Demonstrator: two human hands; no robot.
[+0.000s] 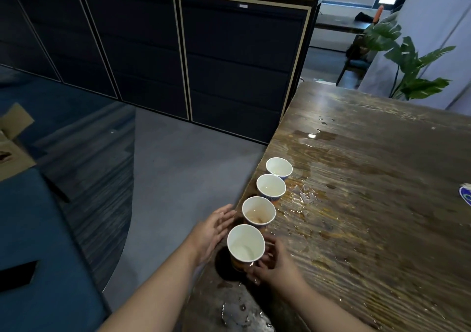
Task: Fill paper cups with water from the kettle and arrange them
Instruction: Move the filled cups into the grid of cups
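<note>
Right hand [274, 263] grips the tilted white paper cup with orange-blue print [245, 245] at the wet dark wooden surface [369, 204] edge, left hand [212, 229] flat-open just beside it; likely risk: slick wood or further tilt spills it floorward.

No legible text anywhere in view.

Small pale label tags on the dark filing cabinets [243, 6] along the top of the frame, too small and blurred to read. Printed orange and blue bands on the sides of the paper cups [246, 245] at lower centre, mostly hidden, no letters made out. Blue-and-white round printed item [465, 196] at the right edge of the wooden table [369, 204], cut off by the frame, its marking unreadable. Dark print on the cardboard box [10, 150] at the left edge, too blurred to read.
</note>
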